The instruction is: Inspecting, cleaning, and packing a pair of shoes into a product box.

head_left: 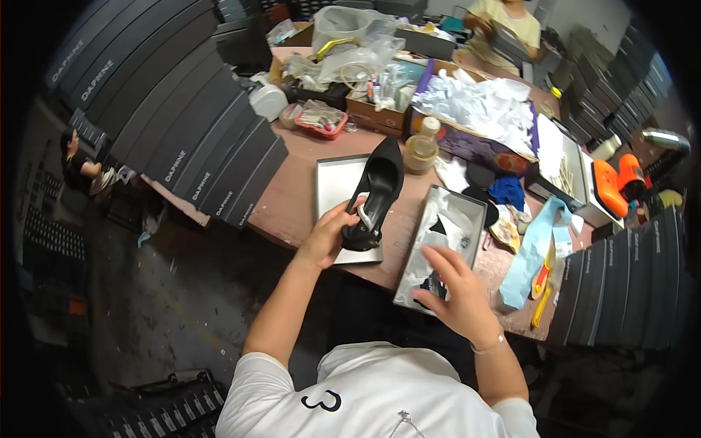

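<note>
Left hand point(326, 237): grip closed around the heel end of the black shoe point(387, 171), above the white-lined lid point(336, 188). Right hand point(466, 301): loosely spread, seemingly empty, over the open box point(479, 219). Advised: light finger pressure, sparing the finish.

The left hand point(325, 237) holds a black pointed-toe leather-look shoe point(382, 179) over a shallow white-lined lid point(337, 182), while the open-fingered right hand point(465, 303) is above a grey rectangular box point(478, 237) holding white tissue paper point(457, 212).

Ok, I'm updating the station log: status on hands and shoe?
Left hand gripping black shoe by its heel end. Right hand open, empty, over the shoebox. Bottle near shoe's toe, blocking neither hand.
</note>
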